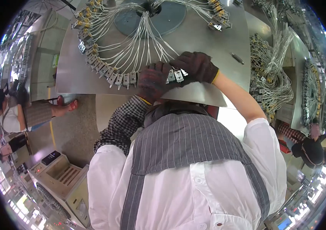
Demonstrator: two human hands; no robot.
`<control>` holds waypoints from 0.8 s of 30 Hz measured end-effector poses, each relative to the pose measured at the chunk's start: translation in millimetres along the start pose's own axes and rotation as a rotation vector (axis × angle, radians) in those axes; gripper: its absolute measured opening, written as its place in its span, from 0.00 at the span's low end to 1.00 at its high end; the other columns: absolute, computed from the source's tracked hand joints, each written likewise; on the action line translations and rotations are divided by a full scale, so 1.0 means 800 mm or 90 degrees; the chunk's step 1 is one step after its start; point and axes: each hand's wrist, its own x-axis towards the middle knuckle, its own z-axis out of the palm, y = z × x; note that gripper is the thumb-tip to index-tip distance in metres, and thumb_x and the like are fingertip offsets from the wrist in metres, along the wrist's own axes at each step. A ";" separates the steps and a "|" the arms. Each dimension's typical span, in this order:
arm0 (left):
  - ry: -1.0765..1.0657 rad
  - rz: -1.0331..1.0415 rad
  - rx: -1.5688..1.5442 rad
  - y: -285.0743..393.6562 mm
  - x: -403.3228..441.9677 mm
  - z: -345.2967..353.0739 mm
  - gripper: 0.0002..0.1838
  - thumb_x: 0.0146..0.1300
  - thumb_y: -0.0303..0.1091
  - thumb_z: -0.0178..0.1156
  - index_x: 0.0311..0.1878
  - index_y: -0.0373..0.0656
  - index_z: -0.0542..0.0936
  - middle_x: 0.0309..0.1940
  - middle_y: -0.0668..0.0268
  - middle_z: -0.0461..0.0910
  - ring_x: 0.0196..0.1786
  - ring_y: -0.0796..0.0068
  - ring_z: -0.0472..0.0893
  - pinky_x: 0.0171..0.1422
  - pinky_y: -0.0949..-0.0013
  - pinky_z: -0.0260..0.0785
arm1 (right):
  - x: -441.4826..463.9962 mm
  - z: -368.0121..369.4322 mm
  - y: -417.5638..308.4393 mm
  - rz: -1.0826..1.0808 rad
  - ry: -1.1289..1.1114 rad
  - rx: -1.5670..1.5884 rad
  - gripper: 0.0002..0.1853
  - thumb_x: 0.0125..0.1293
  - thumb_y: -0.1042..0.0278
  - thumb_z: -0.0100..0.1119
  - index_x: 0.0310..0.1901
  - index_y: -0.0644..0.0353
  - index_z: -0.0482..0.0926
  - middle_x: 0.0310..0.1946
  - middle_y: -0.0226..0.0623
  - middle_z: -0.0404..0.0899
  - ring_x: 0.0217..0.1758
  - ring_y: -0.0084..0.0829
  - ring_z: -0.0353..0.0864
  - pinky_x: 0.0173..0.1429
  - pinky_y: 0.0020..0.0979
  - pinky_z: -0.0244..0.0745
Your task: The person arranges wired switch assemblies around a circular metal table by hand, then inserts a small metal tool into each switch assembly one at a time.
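My left hand (153,81), in a dark red-and-black glove, is closed over the front of a curved row of small metal-cased parts (122,79) with white wires. The fingers hide whatever they grip. Just to its right, my right hand (197,67), gloved alike, has its fingertips pinched together beside the end metal-cased part (178,75). What lies between those fingertips is hidden. From each part in the row, white wires (144,36) run inward to the hole of a grey round disc (174,19).
The metal tabletop (232,80) bears the ring of parts; a dark pen-like tool (237,58) lies at right. Bundles of wired parts (272,73) hang beyond the right edge. A seated person (13,111) is at left, other people (312,149) at right. A beige machine (65,184) stands lower left.
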 end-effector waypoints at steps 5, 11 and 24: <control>-0.030 0.079 -0.041 -0.041 0.000 -0.002 0.37 0.54 0.71 0.60 0.47 0.43 0.78 0.45 0.59 0.78 0.49 0.62 0.80 0.50 0.58 0.72 | 0.024 0.005 -0.016 0.178 -0.131 0.193 0.36 0.47 0.34 0.71 0.53 0.51 0.79 0.40 0.38 0.82 0.48 0.43 0.82 0.52 0.44 0.77; 0.041 0.102 0.019 -0.015 -0.012 -0.040 0.43 0.44 0.71 0.66 0.50 0.41 0.77 0.48 0.55 0.76 0.55 0.56 0.75 0.60 0.55 0.65 | 0.023 -0.066 -0.036 0.106 -0.203 0.293 0.42 0.50 0.36 0.71 0.64 0.50 0.74 0.55 0.41 0.81 0.59 0.42 0.80 0.63 0.41 0.74; 0.070 0.110 -0.173 0.058 0.045 0.008 0.22 0.58 0.53 0.64 0.44 0.45 0.78 0.40 0.56 0.78 0.49 0.52 0.79 0.52 0.52 0.73 | 0.226 0.038 0.288 0.190 0.292 -0.327 0.09 0.59 0.57 0.57 0.30 0.51 0.83 0.36 0.41 0.85 0.39 0.48 0.84 0.42 0.43 0.79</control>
